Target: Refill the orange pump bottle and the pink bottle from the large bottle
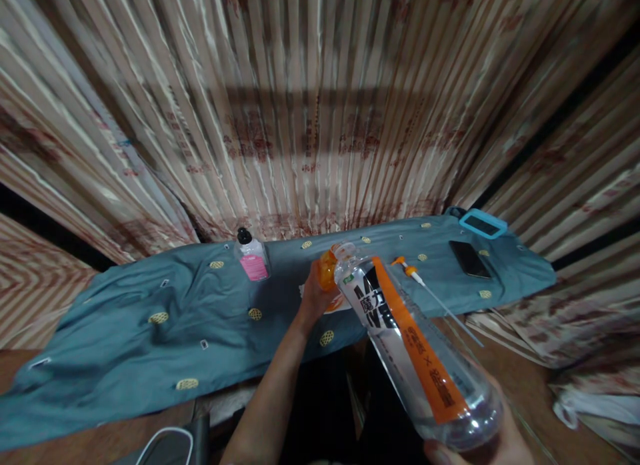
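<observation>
My right hand [480, 442] grips the base of a clear plastic bottle [410, 345] with a black and orange label, tilted so its open neck points away toward the table. My left hand [315, 295] reaches forward and holds an orange object [327, 268] right at the bottle's mouth; what it is stays unclear. Both sit above a table covered with a teal cloth [150, 325].
On the cloth stand a small clear bottle with a pink label [253, 257], an orange-tipped pump tube [430, 288], a dark phone [469, 258] and a blue-framed device [483, 223]. Striped curtains hang behind. A white cable [165, 442] lies at the near left.
</observation>
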Demonstrator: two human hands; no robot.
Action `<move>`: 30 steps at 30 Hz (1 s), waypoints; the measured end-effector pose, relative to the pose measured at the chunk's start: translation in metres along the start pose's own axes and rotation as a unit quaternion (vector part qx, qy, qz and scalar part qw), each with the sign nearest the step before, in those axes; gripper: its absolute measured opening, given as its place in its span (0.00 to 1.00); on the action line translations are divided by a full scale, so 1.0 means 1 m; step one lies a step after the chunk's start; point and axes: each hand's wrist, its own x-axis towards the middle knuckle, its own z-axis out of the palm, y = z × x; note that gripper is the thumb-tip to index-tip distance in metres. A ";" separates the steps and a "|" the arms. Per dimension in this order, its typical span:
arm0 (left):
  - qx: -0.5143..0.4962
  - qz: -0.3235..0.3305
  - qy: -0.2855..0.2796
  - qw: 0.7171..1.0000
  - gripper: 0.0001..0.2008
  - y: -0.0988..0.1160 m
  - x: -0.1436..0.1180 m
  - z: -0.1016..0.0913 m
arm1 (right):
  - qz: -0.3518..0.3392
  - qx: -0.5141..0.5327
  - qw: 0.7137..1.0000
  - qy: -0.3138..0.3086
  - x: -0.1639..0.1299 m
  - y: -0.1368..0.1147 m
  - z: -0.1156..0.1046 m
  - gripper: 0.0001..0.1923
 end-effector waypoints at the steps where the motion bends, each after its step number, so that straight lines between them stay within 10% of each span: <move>1: -0.003 0.004 0.000 1.000 0.29 0.000 0.000 0.000 | -0.013 -0.016 1.000 -0.006 0.000 0.003 -0.002 0.43; 30: -0.003 0.014 0.002 1.000 0.28 -0.009 0.001 0.001 | -0.042 -0.074 0.996 -0.004 0.003 -0.005 -0.001 0.40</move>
